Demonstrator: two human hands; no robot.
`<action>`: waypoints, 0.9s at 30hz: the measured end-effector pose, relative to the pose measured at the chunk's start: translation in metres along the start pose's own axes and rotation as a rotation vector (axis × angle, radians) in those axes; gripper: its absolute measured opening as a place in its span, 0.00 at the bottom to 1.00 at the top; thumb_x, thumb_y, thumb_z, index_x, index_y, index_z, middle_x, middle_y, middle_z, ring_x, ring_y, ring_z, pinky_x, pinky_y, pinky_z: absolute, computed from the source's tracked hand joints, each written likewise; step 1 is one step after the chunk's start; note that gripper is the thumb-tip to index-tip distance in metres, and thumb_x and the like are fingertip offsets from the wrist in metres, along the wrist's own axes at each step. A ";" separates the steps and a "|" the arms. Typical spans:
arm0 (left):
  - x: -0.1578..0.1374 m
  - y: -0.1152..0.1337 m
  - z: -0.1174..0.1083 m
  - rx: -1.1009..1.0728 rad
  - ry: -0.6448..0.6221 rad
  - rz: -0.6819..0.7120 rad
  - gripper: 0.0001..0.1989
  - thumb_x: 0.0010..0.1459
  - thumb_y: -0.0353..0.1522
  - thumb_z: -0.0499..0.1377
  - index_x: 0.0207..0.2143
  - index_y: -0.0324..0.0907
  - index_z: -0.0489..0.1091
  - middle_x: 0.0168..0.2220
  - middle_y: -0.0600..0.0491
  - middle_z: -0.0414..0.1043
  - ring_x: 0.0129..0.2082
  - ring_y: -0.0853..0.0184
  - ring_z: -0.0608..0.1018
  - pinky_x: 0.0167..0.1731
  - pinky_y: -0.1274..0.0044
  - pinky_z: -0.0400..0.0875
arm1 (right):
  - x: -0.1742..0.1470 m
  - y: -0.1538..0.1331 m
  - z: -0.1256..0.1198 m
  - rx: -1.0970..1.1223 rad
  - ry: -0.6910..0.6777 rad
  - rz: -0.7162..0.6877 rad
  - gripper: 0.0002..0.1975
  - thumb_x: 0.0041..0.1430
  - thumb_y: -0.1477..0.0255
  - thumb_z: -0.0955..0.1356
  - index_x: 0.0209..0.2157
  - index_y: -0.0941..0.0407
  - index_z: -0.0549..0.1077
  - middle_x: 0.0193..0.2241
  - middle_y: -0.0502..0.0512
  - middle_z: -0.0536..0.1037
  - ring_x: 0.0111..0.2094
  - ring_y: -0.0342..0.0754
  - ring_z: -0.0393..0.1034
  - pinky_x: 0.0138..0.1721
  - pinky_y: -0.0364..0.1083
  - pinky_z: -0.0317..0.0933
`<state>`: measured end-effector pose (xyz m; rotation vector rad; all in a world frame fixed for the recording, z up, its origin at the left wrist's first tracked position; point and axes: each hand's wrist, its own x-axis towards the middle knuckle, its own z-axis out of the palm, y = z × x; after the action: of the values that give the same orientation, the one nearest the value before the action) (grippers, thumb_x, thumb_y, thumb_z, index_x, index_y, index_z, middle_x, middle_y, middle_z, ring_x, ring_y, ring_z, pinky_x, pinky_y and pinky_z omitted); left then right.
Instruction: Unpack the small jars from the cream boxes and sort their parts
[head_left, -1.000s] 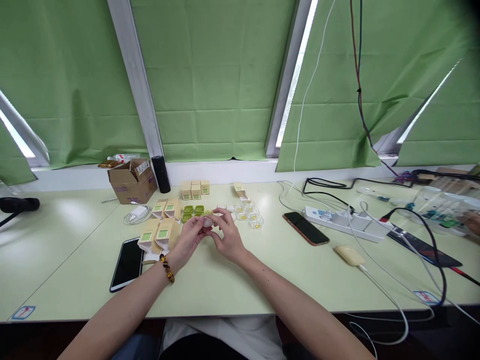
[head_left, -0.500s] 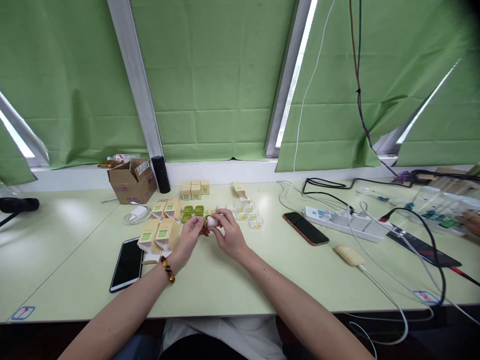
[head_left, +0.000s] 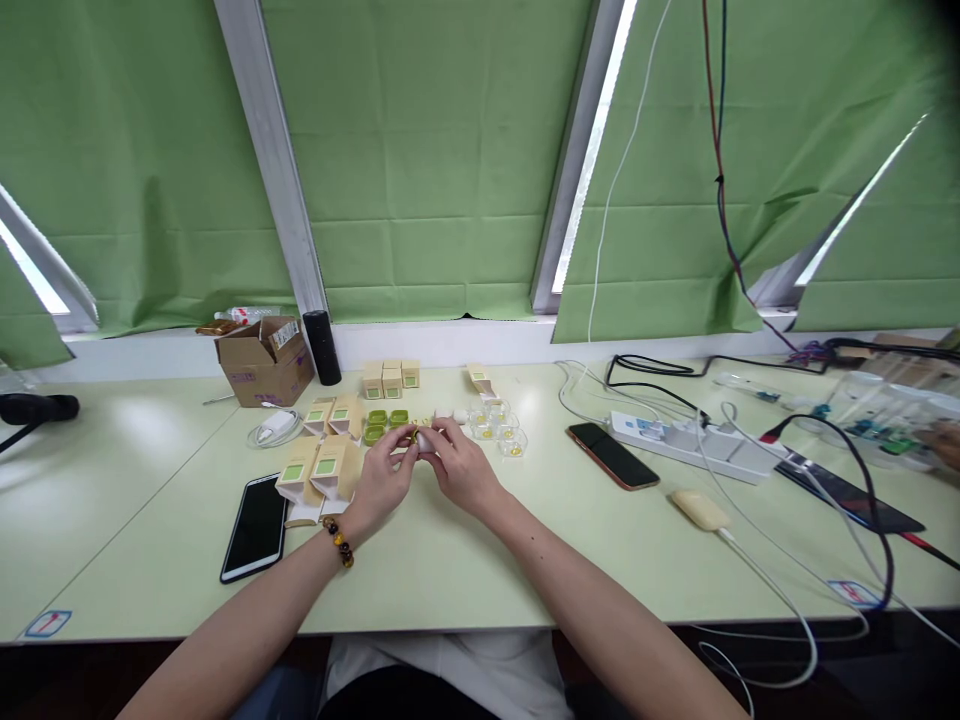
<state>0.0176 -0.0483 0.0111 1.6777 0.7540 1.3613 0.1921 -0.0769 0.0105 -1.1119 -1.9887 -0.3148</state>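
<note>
my left hand and right hand gripped a small white piece between them, more of it covered than just before, cream cartons beside my left hand bore labels too small to read, cardboard box farther left, its purple print illegible

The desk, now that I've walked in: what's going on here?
The left hand and right hand together hold a small white piece. Green containers sit just beyond the left hand, clear containers lie beyond and right of the right hand, and cream boxes stand left of the left hand.
</note>
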 end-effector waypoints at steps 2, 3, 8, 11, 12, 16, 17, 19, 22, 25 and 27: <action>0.000 -0.001 0.000 -0.018 0.009 -0.006 0.17 0.61 0.37 0.67 0.52 0.44 0.78 0.52 0.43 0.77 0.50 0.57 0.78 0.50 0.66 0.77 | 0.001 0.000 -0.001 -0.050 -0.024 -0.022 0.18 0.75 0.69 0.61 0.62 0.55 0.67 0.49 0.66 0.74 0.40 0.53 0.75 0.34 0.49 0.72; 0.000 -0.001 -0.001 -0.024 0.013 -0.005 0.17 0.60 0.36 0.68 0.52 0.44 0.78 0.52 0.43 0.77 0.50 0.57 0.78 0.50 0.66 0.77 | 0.001 0.000 -0.002 -0.072 -0.031 -0.032 0.18 0.76 0.69 0.60 0.62 0.56 0.67 0.49 0.66 0.74 0.40 0.53 0.76 0.34 0.48 0.72; -0.001 0.000 -0.001 -0.012 0.008 0.017 0.17 0.60 0.34 0.67 0.52 0.45 0.79 0.54 0.43 0.76 0.50 0.56 0.78 0.51 0.66 0.76 | 0.002 -0.002 -0.002 -0.150 -0.053 -0.064 0.18 0.76 0.71 0.59 0.61 0.57 0.68 0.51 0.67 0.76 0.40 0.53 0.76 0.35 0.49 0.71; -0.002 0.003 -0.001 -0.060 0.023 0.011 0.15 0.59 0.32 0.67 0.50 0.45 0.80 0.53 0.43 0.76 0.50 0.56 0.78 0.52 0.67 0.75 | 0.002 -0.003 -0.001 -0.150 -0.062 -0.068 0.18 0.76 0.72 0.58 0.61 0.56 0.68 0.50 0.67 0.76 0.40 0.54 0.77 0.36 0.49 0.71; -0.001 0.004 0.000 -0.062 0.027 0.008 0.15 0.59 0.31 0.67 0.49 0.44 0.80 0.51 0.43 0.77 0.49 0.56 0.78 0.52 0.66 0.75 | 0.002 -0.003 -0.001 -0.153 -0.064 -0.069 0.18 0.76 0.72 0.58 0.61 0.57 0.69 0.50 0.67 0.77 0.40 0.54 0.77 0.36 0.49 0.71; 0.000 0.008 0.001 -0.010 0.044 0.006 0.14 0.57 0.29 0.66 0.47 0.45 0.81 0.47 0.45 0.79 0.46 0.57 0.79 0.51 0.67 0.75 | 0.003 -0.005 0.002 -0.179 -0.071 -0.071 0.18 0.76 0.73 0.57 0.60 0.58 0.69 0.50 0.68 0.77 0.40 0.55 0.77 0.37 0.51 0.72; 0.001 0.009 0.002 0.017 0.051 0.007 0.14 0.57 0.29 0.66 0.46 0.45 0.81 0.46 0.46 0.79 0.45 0.57 0.79 0.51 0.67 0.75 | 0.004 -0.005 0.004 -0.180 -0.068 -0.068 0.18 0.76 0.73 0.57 0.60 0.58 0.69 0.51 0.69 0.76 0.40 0.56 0.76 0.37 0.52 0.72; 0.002 0.009 0.002 0.072 0.067 0.010 0.14 0.56 0.28 0.66 0.45 0.45 0.81 0.46 0.46 0.80 0.44 0.57 0.79 0.50 0.66 0.75 | 0.004 -0.006 0.006 -0.170 -0.056 -0.057 0.18 0.76 0.72 0.57 0.59 0.58 0.69 0.51 0.70 0.76 0.41 0.57 0.76 0.38 0.53 0.72; 0.002 0.007 0.002 0.077 0.088 0.005 0.14 0.55 0.27 0.65 0.44 0.45 0.82 0.45 0.47 0.81 0.42 0.58 0.79 0.50 0.66 0.75 | 0.004 -0.006 0.011 -0.136 -0.039 -0.035 0.17 0.75 0.72 0.57 0.59 0.57 0.69 0.51 0.69 0.75 0.42 0.57 0.76 0.39 0.53 0.73; 0.002 0.006 0.002 0.038 0.098 -0.003 0.13 0.56 0.28 0.65 0.44 0.45 0.82 0.44 0.48 0.81 0.41 0.58 0.79 0.50 0.66 0.75 | 0.003 -0.005 0.013 -0.120 -0.030 -0.019 0.17 0.74 0.74 0.58 0.59 0.58 0.68 0.52 0.70 0.74 0.44 0.58 0.76 0.40 0.53 0.73; 0.003 0.005 0.002 0.039 0.099 -0.008 0.12 0.56 0.28 0.65 0.43 0.46 0.82 0.44 0.48 0.81 0.41 0.58 0.79 0.49 0.66 0.75 | 0.002 -0.005 0.014 -0.131 -0.029 -0.013 0.17 0.74 0.74 0.59 0.59 0.58 0.68 0.52 0.71 0.73 0.44 0.58 0.76 0.39 0.53 0.73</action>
<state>0.0201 -0.0488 0.0164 1.6451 0.8486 1.4411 0.1795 -0.0705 0.0041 -1.1917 -2.0253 -0.4430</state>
